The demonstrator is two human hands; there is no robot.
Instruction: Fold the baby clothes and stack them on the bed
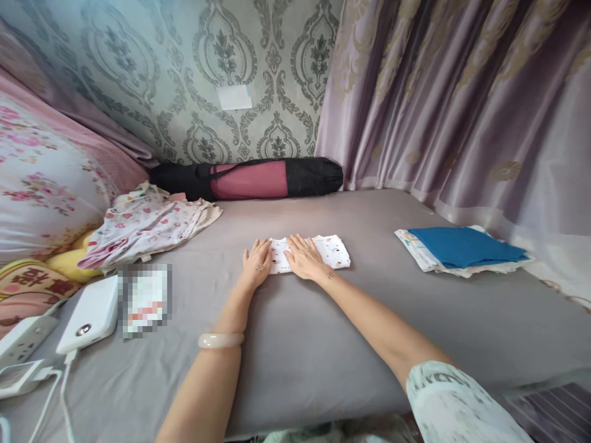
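A folded white cloth (333,251) with small printed figures, perhaps a garment, lies flat on the grey bed sheet (295,344). My right hand (305,257) rests palm down across its middle, fingers spread. At the cloth's left end, my left hand (257,263) lies flat with its fingers stretched out, the fingertips touching the edge. Neither hand grips anything. Parts of the cloth under my hands are hidden.
On the right sits a stack of folded clothes topped by a blue one (466,246). Patterned clothes (148,227) lie in a loose pile at left, near a white power bank (90,314) and power strip (25,338). A black and pink rolled bag (249,180) lies along the wall.
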